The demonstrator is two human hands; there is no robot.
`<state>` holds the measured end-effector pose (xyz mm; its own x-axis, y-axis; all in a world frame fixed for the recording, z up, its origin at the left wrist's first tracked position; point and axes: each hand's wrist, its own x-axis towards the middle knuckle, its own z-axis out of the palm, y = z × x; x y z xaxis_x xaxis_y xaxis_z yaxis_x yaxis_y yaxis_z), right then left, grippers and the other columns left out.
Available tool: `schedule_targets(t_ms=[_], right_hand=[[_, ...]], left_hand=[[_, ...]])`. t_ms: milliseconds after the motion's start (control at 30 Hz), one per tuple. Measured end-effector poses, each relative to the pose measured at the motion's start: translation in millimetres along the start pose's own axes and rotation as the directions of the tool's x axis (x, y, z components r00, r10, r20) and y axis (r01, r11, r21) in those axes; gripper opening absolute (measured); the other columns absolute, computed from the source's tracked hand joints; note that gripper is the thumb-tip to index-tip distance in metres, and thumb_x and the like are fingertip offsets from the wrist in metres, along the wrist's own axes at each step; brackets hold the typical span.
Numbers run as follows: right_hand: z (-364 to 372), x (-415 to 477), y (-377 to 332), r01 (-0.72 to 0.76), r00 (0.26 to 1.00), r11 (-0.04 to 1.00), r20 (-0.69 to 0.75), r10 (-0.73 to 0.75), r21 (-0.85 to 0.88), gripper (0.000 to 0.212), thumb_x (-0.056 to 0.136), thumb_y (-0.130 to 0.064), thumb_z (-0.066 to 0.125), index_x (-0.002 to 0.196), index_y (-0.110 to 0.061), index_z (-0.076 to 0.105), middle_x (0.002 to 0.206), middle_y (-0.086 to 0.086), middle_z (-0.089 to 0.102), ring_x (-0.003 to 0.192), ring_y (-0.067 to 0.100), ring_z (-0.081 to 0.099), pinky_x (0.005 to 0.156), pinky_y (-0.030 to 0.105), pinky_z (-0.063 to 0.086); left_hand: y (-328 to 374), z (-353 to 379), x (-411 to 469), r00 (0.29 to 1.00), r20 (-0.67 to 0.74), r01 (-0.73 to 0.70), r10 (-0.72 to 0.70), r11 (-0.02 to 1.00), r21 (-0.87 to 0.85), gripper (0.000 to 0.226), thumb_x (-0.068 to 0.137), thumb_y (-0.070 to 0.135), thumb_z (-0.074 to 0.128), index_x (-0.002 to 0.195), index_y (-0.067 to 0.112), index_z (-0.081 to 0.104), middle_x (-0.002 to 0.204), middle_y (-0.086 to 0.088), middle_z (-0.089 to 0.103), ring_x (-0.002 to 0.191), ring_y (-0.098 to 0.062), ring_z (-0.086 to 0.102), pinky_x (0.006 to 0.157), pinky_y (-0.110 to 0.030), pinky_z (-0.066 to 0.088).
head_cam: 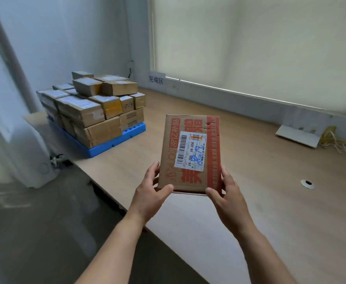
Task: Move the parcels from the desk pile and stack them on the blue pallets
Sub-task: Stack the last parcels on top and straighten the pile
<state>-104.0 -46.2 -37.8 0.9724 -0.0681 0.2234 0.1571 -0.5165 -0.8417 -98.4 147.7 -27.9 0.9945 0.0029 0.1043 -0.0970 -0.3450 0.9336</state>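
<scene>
I hold a flat brown parcel (pixel 190 152) with red print and a white shipping label above the wooden desk (pixel 270 201). My left hand (pixel 151 189) grips its near left corner and my right hand (pixel 225 191) grips its near right corner. At the far left end of the desk lies a blue pallet (pixel 114 142). On it stands a stack of brown parcels (pixel 92 107), several layers high, with smaller boxes on top. The pallet is well to the left of and beyond the parcel in my hands.
A paper sign (pixel 156 79) hangs on the wall behind the pallet. At the far right lie a white tray (pixel 297 135) and tangled yellow wires (pixel 332 138). A cable hole (pixel 307 183) sits in the desk at right. A white appliance (pixel 34 156) stands left of the desk.
</scene>
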Motion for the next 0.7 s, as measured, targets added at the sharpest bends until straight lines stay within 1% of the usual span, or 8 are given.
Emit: schedule_targets(t_ms=[100, 200, 233, 367, 433, 533, 633, 700], right_hand=[[45, 11, -28, 0.033, 0.999, 0.999, 0.006, -0.033, 0.017, 0.067, 0.088, -0.021, 0.059, 0.142, -0.043, 0.026, 0.121, -0.012, 0.055, 0.114, 0.009, 0.051, 0.095, 0.036, 0.048], [88, 20, -52, 0.061, 0.998, 0.997, 0.025, -0.062, 0.037, 0.067, 0.087, -0.021, 0.059, 0.143, -0.042, 0.027, 0.123, -0.012, 0.055, 0.116, 0.009, 0.051, 0.094, 0.033, 0.047], [103, 23, -59, 0.063, 0.997, 0.997, 0.032, -0.065, 0.044, 0.067, 0.087, -0.021, 0.059, 0.142, -0.041, 0.028, 0.124, -0.012, 0.055, 0.116, 0.009, 0.051, 0.095, 0.033, 0.046], [159, 34, -89, 0.078, 0.995, 0.993, 0.051, -0.083, 0.090, 0.065, 0.087, -0.022, 0.060, 0.142, -0.037, 0.029, 0.123, -0.011, 0.055, 0.116, 0.009, 0.051, 0.096, 0.033, 0.045], [187, 40, -102, 0.090, 0.993, 0.989, 0.072, -0.099, 0.116, 0.063, 0.087, -0.023, 0.061, 0.141, -0.037, 0.031, 0.122, -0.011, 0.056, 0.114, 0.008, 0.052, 0.093, 0.029, 0.045], [225, 52, -126, 0.113, 0.985, 0.984, 0.117, -0.129, 0.134, 0.060, 0.087, -0.024, 0.061, 0.138, -0.040, 0.033, 0.120, -0.015, 0.056, 0.113, 0.007, 0.053, 0.090, 0.026, 0.046], [263, 70, -145, 0.132, 0.978, 0.981, 0.144, -0.152, 0.140, 0.061, 0.087, -0.028, 0.060, 0.141, -0.035, 0.034, 0.125, -0.013, 0.055, 0.116, 0.007, 0.052, 0.095, 0.033, 0.046], [290, 83, -156, 0.146, 0.971, 0.977, 0.167, -0.172, 0.153, 0.062, 0.086, -0.031, 0.061, 0.142, -0.033, 0.033, 0.128, -0.012, 0.054, 0.118, 0.007, 0.051, 0.097, 0.037, 0.046]], left_hand=[[-15, -51, 9, 0.999, -0.047, -0.003, 0.002, 1.000, -0.018, 0.064, 0.090, 0.018, 0.060, 0.143, 0.031, 0.026, 0.121, 0.022, 0.045, 0.114, 0.002, 0.042, 0.072, 0.001, 0.035], [-32, -99, 15, 0.997, -0.081, 0.003, -0.005, 1.000, -0.023, 0.059, 0.089, 0.019, 0.061, 0.138, 0.033, 0.032, 0.116, 0.024, 0.050, 0.114, 0.000, 0.046, 0.076, -0.003, 0.035], [-38, -115, 17, 0.996, -0.090, 0.011, -0.013, 1.000, -0.023, 0.057, 0.089, 0.019, 0.061, 0.137, 0.033, 0.034, 0.114, 0.024, 0.052, 0.114, 0.000, 0.047, 0.081, -0.005, 0.035], [-59, -176, 23, 0.991, -0.134, 0.027, -0.029, 1.000, -0.014, 0.057, 0.088, 0.021, 0.063, 0.137, 0.034, 0.037, 0.122, 0.016, 0.056, 0.116, -0.004, 0.050, 0.100, -0.025, 0.039], [-66, -205, 25, 0.986, -0.165, 0.033, -0.036, 0.999, -0.017, 0.058, 0.089, 0.021, 0.062, 0.139, 0.034, 0.036, 0.126, 0.013, 0.054, 0.114, -0.003, 0.050, 0.099, -0.025, 0.036], [-79, -243, 28, 0.975, -0.216, 0.043, -0.045, 0.999, -0.013, 0.059, 0.090, 0.022, 0.060, 0.141, 0.032, 0.033, 0.125, 0.013, 0.052, 0.109, 0.004, 0.043, 0.096, -0.021, 0.028], [-98, -277, 38, 0.956, -0.290, 0.049, -0.049, 0.999, -0.009, 0.062, 0.089, 0.023, 0.061, 0.144, 0.031, 0.032, 0.125, 0.014, 0.054, 0.117, -0.001, 0.042, 0.098, -0.022, 0.027], [-109, -298, 47, 0.938, -0.342, 0.057, -0.060, 0.998, -0.018, 0.064, 0.088, 0.023, 0.062, 0.144, 0.030, 0.033, 0.124, 0.015, 0.055, 0.118, -0.002, 0.044, 0.097, -0.021, 0.027]])
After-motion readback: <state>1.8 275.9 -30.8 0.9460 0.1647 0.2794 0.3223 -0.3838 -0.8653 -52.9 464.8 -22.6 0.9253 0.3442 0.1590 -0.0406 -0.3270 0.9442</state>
